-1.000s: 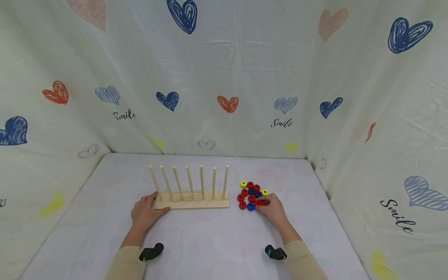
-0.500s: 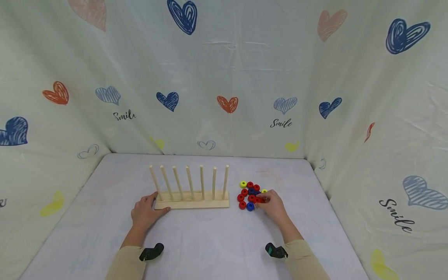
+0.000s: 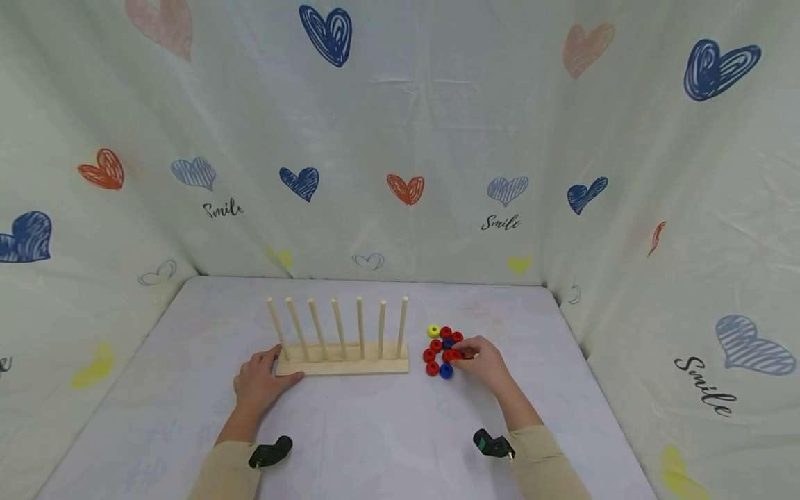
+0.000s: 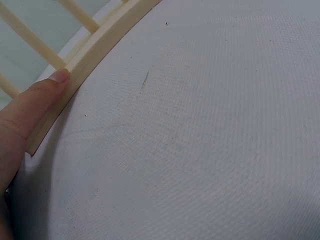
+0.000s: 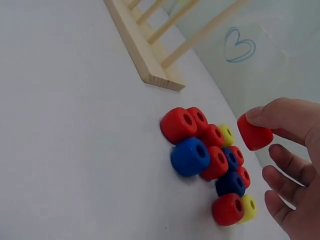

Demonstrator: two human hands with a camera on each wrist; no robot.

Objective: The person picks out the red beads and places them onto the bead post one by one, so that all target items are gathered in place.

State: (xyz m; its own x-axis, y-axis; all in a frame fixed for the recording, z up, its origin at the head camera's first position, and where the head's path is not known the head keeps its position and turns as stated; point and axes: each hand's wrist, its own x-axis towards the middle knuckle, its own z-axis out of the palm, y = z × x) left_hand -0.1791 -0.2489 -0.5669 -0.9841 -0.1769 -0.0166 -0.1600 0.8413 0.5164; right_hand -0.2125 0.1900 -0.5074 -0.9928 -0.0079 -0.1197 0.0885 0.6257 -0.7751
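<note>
A wooden peg rack (image 3: 356, 368), a flat base with a row of several upright bare pegs, stands left of the middle of the table. My left hand (image 3: 259, 378) holds its left end, the thumb (image 4: 42, 97) along the front edge and the fingers at the back, mostly hidden in the left wrist view. Right of the rack, my right hand (image 5: 295, 150) pinches a red bead (image 5: 255, 134) between thumb and forefinger, raised above the other beads; its other fingers are loosely curled. Below lie several barrel-shaped beads, among them a blue bead (image 5: 190, 157) and a yellow bead (image 3: 434, 331).
The beads sit close together on the white table (image 3: 375, 437), a short way from the rack's right end. A red bead (image 5: 228, 209) lies at the near edge of the group. A heart-printed cloth (image 3: 350, 125) hangs behind and at both sides.
My right hand has lifted a red bead from the group and moved it slightly up and left. The left hand and the rack have stayed in place.
</note>
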